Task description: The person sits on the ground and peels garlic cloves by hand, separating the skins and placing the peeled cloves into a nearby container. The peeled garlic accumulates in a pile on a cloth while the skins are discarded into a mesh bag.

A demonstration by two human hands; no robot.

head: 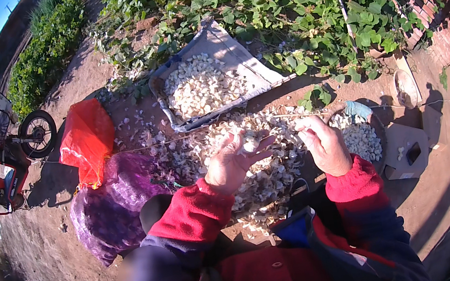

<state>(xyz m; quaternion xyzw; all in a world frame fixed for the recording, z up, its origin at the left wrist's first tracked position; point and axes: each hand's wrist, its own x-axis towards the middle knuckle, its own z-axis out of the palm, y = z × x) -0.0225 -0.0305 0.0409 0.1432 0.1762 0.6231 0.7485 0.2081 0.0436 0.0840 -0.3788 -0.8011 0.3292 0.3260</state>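
Note:
My left hand [228,162] is palm up over a pile of garlic skins [267,178], its fingers partly spread. A pale garlic bulb [251,143] rests in it, held between thumb and fingers. To its right, my right hand [325,146] is raised with thumb and forefinger drawn together; whether something small sits between the tips is too fine to tell. Beside that hand stands a round basket [377,128] with blue cloth on its rim, holding peeled garlic cloves [356,138]. More cloves [202,84] lie in a cloth-lined tray [246,56] beyond the skins.
On the left, a purple mesh sack [107,209] stands against a red mesh bag [88,136]. A motorcycle [9,158] is parked farther left. At right are a cardboard box [404,146] with a dark phone-like object on it and a shallow basket [404,88]. Leafy vines [296,3] border the far side.

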